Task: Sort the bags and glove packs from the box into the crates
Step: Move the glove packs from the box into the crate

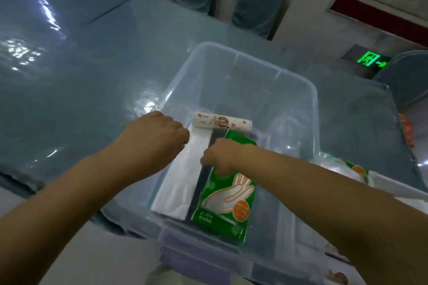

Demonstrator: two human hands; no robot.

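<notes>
A clear plastic crate (310,109) stands in front of me on the blue-covered table. Inside lie a flat stack of white bags (178,185), a green glove pack (229,199) printed with a hand, and a white roll of bags (222,120) at the far end. My left hand (159,136) is inside the crate with its fingers closed at the top edge of the white bags. My right hand (220,155) pinches the upper part of the green glove pack. My palms are hidden, so the exact grips are partly unseen.
Another green glove pack (356,169) lies in a second clear container (393,190) to the right. The blue table (81,65), under glossy plastic, stretches left and far. Covered chair backs (257,2) stand behind it. A green exit sign (370,60) glows at the right.
</notes>
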